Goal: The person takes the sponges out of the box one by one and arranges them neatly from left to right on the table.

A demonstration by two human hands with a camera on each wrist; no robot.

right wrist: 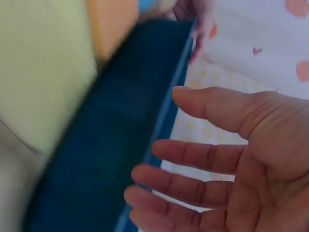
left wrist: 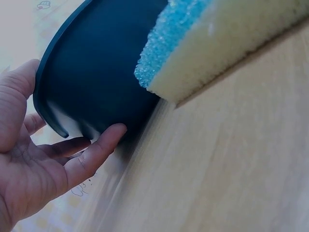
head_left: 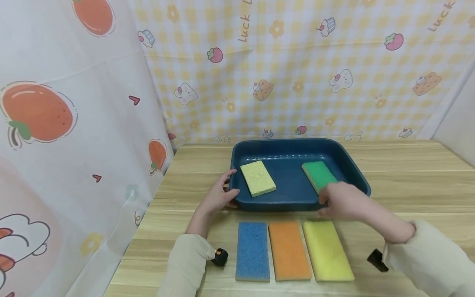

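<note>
Blue tray (head_left: pixel 356 165) sits mid-table on the wood table (head_left: pixel 408 165), near edge facing the person, two sponges inside: pale yellow sponge (head_left: pixel 257 178) left, green sponge (head_left: pixel 318 175) right, both flat on the floor of the tray. Left hand (head_left: pixel 219 197) is at the tray's near-left corner, fingers relaxed and spread; left wrist view shows thumb over the rim and fingertips (left wrist: pixel 113 133) touching the outer wall low down, not curled tight. Right hand (head_left: pixel 343 201) is at the near-right side, open, fingers straight and slightly apart; right wrist view has them just beside the rim, can't tell if they touch. Likely handling: tray looks like thin moulded plastic, light, stiff enough but may flex if lifted by one corner; walls smooth and glossy, so probably slippery under flat fingers. Rolled rim is the best purchase: thumb on top, fingers under the lip, one hand per short side or per near corner, lift level. Sponges are soft, very light, loose, so they will slide if the tray tilts. Nothing fragile. Three more sponges lie side by side in front of the tray: blue sponge (head_left: pixel 253 251), orange sponge (head_left: pixel 289 249), yellow sponge (head_left: pixel 327 251), close to the near wall, so dragging the tray back would push them
</note>
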